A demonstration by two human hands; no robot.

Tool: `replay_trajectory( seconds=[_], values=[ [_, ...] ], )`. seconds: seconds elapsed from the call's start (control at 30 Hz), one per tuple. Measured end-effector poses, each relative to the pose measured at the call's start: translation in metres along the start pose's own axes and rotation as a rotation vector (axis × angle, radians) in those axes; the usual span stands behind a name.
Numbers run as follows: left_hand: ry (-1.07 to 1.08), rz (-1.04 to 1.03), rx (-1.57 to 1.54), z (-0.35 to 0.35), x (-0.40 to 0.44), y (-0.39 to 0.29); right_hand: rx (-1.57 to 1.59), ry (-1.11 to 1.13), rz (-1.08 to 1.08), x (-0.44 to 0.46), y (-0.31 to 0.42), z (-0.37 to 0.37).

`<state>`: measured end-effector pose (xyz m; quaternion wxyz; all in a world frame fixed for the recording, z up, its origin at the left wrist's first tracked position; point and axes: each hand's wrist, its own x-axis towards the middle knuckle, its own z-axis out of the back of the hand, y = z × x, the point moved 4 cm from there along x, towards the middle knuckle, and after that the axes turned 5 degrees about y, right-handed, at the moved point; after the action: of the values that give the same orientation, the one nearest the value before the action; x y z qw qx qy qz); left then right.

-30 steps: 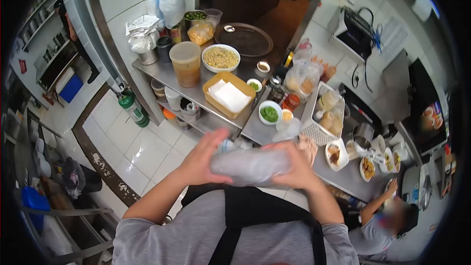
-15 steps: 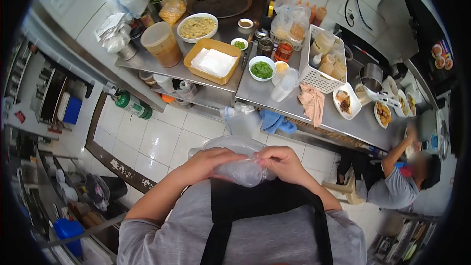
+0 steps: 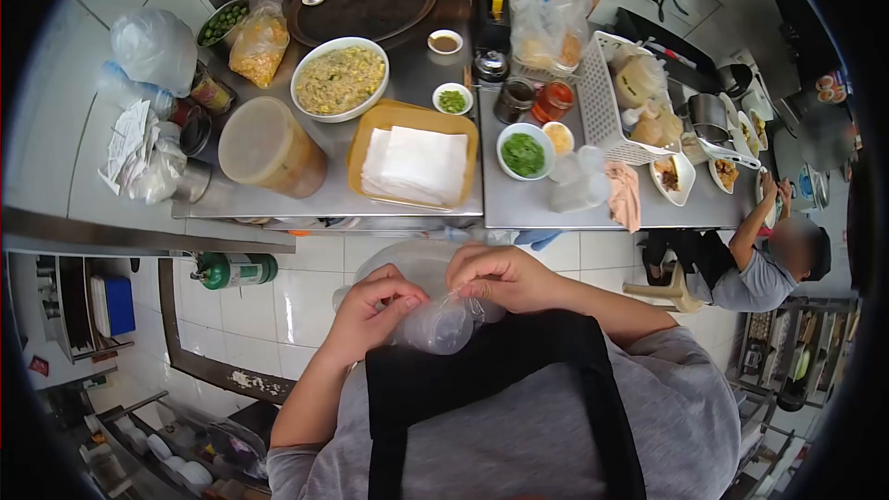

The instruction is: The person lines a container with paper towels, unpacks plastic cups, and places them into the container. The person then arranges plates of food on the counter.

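Observation:
Close to my chest is a clear plastic bag (image 3: 437,326) with round translucent plastic pieces inside, whose exact kind I cannot make out. My right hand (image 3: 500,278) pinches the thin film at the bag's upper right. On the other side, my left hand (image 3: 378,313) has its fingers curled and thumb pressed in at the bag's left edge. Behind and between both hands shows a larger translucent plastic shape (image 3: 412,261), partly covered by them.
Ahead, the steel counter holds a yellow tray (image 3: 366,187) of white napkins, a lidded tub (image 3: 269,153), a bowl of corn mixture (image 3: 340,80), a bowl of chopped greens (image 3: 524,154) and a white basket (image 3: 607,120). A co-worker (image 3: 773,255) sits at right; a green cylinder (image 3: 236,270) lies left.
The view has shifted, bringing the counter closer. My hands have moved apart slightly; the right hand now pulls film up from the bag, and the left hand's fingers have curled in.

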<state>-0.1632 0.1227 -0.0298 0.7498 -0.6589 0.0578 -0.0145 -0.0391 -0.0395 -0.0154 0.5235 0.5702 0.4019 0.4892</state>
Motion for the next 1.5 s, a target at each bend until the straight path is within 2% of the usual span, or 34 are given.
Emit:
replay_trajectory(
  seconds=[0.07,0.17,0.23,0.3,0.37,0.4,0.47,0.5,0.57,0.6,0.63,0.77,0.93,1.03,1.07,1.1,1.17,1.23,1.3,1.37,1.43,1.5],
  values=[
    [-0.018,0.053,0.011,0.022,0.005,0.002,-0.021,0.078,-0.075,0.027,0.001,-0.002],
    [0.007,0.028,-0.038,0.056,0.022,-0.005,0.041,0.035,-0.114,0.053,-0.005,-0.002],
    [0.156,0.066,-0.017,0.07,0.037,-0.008,0.05,-0.034,-0.124,0.062,-0.012,0.0],
    [0.206,0.096,0.013,0.081,0.051,-0.003,0.071,-0.105,-0.137,0.069,-0.017,0.002],
    [0.251,0.141,0.041,0.088,0.059,0.003,-0.15,-0.19,-0.069,0.076,-0.014,0.004],
    [0.223,0.125,0.116,0.093,0.064,0.005,-0.137,-0.206,-0.07,0.079,-0.01,0.006],
    [0.203,0.129,0.194,0.097,0.068,0.009,-0.436,-0.238,-0.086,0.081,0.005,0.009],
    [0.22,0.11,0.166,0.096,0.071,0.007,-0.416,-0.246,-0.088,0.082,0.004,0.008],
    [0.248,0.102,0.143,0.095,0.076,0.011,-0.034,-0.265,-0.207,0.081,-0.008,0.004],
    [0.289,0.038,0.15,0.094,0.079,0.013,0.02,-0.275,-0.192,0.08,-0.015,0.002],
    [0.327,-0.027,0.154,0.092,0.081,0.014,0.027,-0.285,-0.191,0.079,-0.019,0.001],
    [0.425,0.015,0.15,0.087,0.085,0.012,0.015,-0.259,-0.116,0.076,-0.027,-0.002],
    [0.532,-0.055,0.189,0.084,0.085,0.01,0.016,-0.261,-0.075,0.069,-0.031,0.0],
    [0.509,-0.078,0.084,0.083,0.087,0.004,-0.038,-0.216,-0.07,0.061,-0.03,0.001],
    [0.424,0.013,-0.12,0.095,0.086,0.01,0.173,-0.274,-0.066,0.054,-0.034,0.004],
    [0.419,0.016,-0.124,0.094,0.083,0.011,0.378,-0.332,-0.058,0.047,-0.039,0.007],
    [0.5,0.007,-0.122,0.091,0.08,0.006,0.379,-0.334,-0.09,0.044,-0.043,0.005],
    [0.454,-0.013,-0.118,0.092,0.081,0.003,0.228,-0.404,0.058,0.045,-0.034,0.005],
    [0.484,-0.204,-0.164,0.098,0.084,0.004,0.293,-0.377,0.104,0.047,-0.033,0.005],
    [0.497,-0.214,-0.202,0.101,0.084,-0.001,0.356,-0.351,0.15,0.046,-0.032,0.003],
    [0.513,-0.229,-0.238,0.105,0.086,-0.009,0.483,-0.34,0.028,0.043,-0.038,-0.002],
    [0.611,-0.334,-0.137,0.108,0.084,-0.018,0.388,-0.301,-0.045,0.041,-0.031,-0.002]
  ],
)
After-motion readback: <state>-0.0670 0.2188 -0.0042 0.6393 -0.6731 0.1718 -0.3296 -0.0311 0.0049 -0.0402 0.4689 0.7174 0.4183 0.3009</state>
